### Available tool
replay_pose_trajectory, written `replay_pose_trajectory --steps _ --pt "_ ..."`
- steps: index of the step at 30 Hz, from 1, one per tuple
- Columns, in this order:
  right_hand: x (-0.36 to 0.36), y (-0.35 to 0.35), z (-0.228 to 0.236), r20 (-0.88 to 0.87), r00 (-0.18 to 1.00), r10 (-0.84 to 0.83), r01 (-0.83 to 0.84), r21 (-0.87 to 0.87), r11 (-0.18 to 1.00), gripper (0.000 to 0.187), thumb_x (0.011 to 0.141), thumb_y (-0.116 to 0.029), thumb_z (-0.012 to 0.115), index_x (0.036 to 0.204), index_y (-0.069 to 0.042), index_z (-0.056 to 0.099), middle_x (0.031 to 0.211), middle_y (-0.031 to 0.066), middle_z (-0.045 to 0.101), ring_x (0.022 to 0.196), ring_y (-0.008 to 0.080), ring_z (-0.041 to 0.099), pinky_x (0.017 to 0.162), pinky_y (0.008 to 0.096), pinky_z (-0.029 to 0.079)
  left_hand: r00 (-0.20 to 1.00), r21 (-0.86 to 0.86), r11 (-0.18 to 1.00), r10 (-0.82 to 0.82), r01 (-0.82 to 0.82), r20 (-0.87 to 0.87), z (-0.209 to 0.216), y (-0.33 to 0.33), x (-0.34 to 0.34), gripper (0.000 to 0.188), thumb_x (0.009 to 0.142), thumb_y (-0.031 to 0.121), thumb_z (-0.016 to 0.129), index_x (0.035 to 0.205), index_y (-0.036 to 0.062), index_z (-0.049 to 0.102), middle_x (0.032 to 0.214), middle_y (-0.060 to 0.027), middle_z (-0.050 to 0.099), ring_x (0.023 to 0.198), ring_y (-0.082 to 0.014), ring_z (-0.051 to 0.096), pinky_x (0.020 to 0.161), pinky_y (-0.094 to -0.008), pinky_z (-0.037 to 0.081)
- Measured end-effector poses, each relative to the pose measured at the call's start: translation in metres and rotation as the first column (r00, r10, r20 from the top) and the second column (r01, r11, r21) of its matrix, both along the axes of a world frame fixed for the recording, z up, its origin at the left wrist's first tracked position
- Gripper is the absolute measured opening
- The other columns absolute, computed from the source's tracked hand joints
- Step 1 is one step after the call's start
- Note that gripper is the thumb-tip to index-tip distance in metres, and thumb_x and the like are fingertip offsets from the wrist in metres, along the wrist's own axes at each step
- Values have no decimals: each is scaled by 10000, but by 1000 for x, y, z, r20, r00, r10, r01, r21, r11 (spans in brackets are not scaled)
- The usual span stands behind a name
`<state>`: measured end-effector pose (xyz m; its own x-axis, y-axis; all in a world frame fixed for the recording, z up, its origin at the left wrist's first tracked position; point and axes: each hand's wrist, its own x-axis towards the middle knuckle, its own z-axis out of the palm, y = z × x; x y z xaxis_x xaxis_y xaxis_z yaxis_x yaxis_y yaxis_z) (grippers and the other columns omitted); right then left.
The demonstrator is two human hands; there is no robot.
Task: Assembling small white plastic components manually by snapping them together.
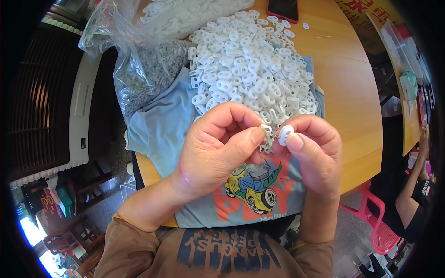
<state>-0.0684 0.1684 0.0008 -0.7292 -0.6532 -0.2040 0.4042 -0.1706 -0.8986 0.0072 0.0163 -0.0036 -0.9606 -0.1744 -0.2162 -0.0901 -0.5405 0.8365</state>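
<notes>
Above the grey-blue shirt [160, 123] on the table, my two hands meet. My left hand [218, 141] pinches a small white plastic piece [266, 129] between thumb and index finger. Between the thumb and index finger of my right hand [316, 150] is a white oval cord lock part [286, 135] with holes in it. A tiny metal spring [275, 135] seems to bridge the small gap between the two pieces. Just beyond my fingers spreads a large heap of white two-hole cord lock parts [245, 65], lying on the shirt.
Left of the heap stands a clear plastic bag [148, 74] of small grey pieces. Behind it lies another bag of white parts [194, 18]. A phone [282, 9] rests at the wooden table's [345, 92] far side. A pink chair [378, 222] and another person's arm [414, 192] are at right.
</notes>
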Motion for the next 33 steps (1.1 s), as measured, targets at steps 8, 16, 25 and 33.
replay_pose_trajectory --steps 8,16,25,33 --pt "1 -2 -2 -4 1000 -6 6 -32 999 103 814 -60 576 868 27 574 726 23 584 625 38 498 541 164 383 1000 -16 1000 5 -5 -4 1 0 0 84 828 33 530 907 20 505 810 -68 585 604 -109 558 545 -212 454" --pt "2 -7 -5 -334 941 -59 98 102 990 56 776 -24 592 802 26 588 691 23 567 598 52 488 527 186 373 1000 -120 992 25 -25 -2 3 0 1 82 833 27 522 912 19 501 809 -61 584 622 -92 558 557 -205 457" --pt "2 -8 -5 -401 915 -39 97 126 987 66 744 -23 615 793 21 606 693 41 570 622 89 502 557 215 388 1000 -64 998 15 -15 -7 3 2 1 80 836 20 514 915 16 500 810 -57 582 624 -86 554 546 -196 444" --pt "0 -6 -1 -373 927 -37 79 99 992 90 771 -13 583 841 34 617 730 56 584 666 101 519 584 220 398 999 -80 997 2 -6 -51 1 3 1 94 841 17 504 934 15 496 822 -65 579 633 -88 552 559 -207 456"
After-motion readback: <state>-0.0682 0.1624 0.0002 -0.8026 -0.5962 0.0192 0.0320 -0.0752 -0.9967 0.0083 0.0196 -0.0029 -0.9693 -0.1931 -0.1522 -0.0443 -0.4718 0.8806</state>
